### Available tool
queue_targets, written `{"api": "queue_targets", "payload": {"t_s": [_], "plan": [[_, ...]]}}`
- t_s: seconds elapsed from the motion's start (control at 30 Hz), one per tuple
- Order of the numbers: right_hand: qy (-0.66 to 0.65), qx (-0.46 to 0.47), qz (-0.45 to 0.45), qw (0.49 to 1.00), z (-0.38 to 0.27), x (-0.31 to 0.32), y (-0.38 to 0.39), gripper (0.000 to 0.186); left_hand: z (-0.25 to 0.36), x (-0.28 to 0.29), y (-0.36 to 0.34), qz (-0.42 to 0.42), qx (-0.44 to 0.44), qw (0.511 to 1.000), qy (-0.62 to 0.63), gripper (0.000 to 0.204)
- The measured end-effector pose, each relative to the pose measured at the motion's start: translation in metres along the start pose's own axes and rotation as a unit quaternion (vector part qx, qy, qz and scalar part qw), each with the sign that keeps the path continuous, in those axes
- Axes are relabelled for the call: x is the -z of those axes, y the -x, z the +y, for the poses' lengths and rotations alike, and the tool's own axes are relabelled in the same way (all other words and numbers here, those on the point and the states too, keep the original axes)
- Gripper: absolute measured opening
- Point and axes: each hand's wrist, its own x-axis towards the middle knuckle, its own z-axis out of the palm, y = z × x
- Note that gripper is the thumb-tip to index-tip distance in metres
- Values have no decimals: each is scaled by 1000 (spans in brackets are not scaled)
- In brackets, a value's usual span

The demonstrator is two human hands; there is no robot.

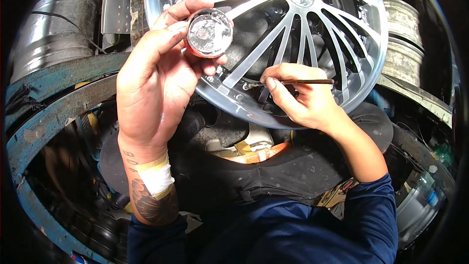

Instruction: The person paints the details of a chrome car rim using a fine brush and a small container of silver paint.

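My left hand (156,78) is raised at the left of the wheel, fingers closed round a small round cup (210,33) with a red side. Silvery-grey paint or paste smears its face, which points up at me. In my right hand (305,100) a thin paintbrush (312,81) with a dark handle is pinched between thumb and fingers. Its tip reaches left to the wheel's outer lip, at or close to a small bolt head between spokes. The multi-spoke wheel (256,57), machined silver with dark inner parts, leans in front of my lap.
A worn blue metal frame (24,166) curves round the left side. Behind it lies a large metal cylinder (63,19). Scuffed rims (403,34) are stacked at the far right. A clear plastic container (415,210) stands at the lower right.
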Motion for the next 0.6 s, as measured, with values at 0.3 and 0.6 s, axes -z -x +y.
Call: {"api": "queue_targets", "payload": {"t_s": [0.3,0.6], "plan": [[15,15,15,1000,3,-1,1,9,0,-3,1,19,-4,1000,6,52],[44,42,29,998,5,-3,1,8,0,1,0,-9,-1,1000,14,52]]}}
